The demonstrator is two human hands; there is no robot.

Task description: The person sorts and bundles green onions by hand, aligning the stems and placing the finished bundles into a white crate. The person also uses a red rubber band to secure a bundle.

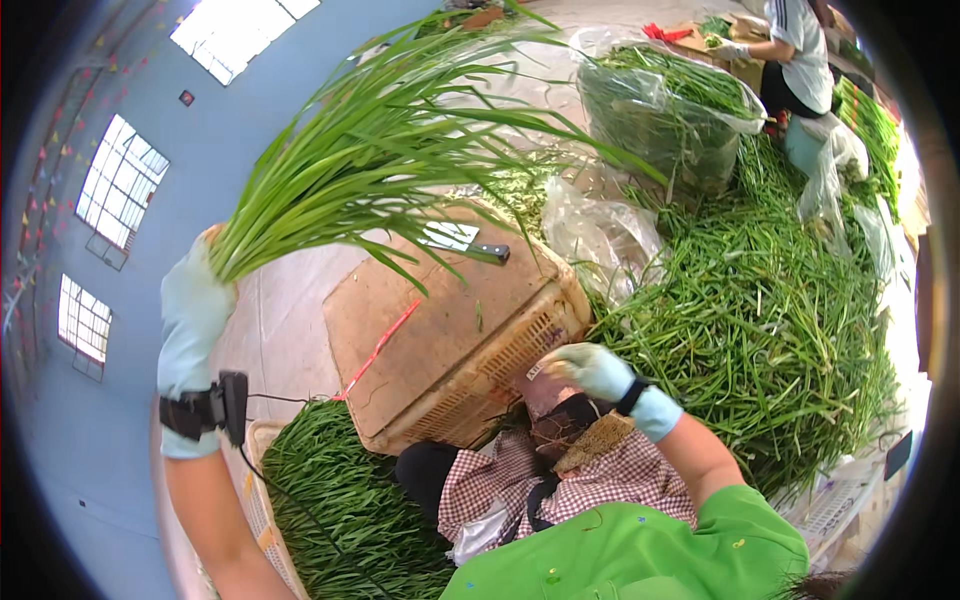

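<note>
Green shirt (620,560) foremost, our left hand (200,272) clamps the leafy bundle (340,170), best gripped low and snugly; our right hand's (597,371) closure we cannot tell.

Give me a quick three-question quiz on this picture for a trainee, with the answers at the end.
1. Which hand holds the bunch of green leaves?
2. True or false: the knife is in the right hand.
3. What colour is the wearer's shirt? A) blue, B) red, C) green.

Key:
1. The left hand.
2. False; it lies on the brown board.
3. C.
</note>
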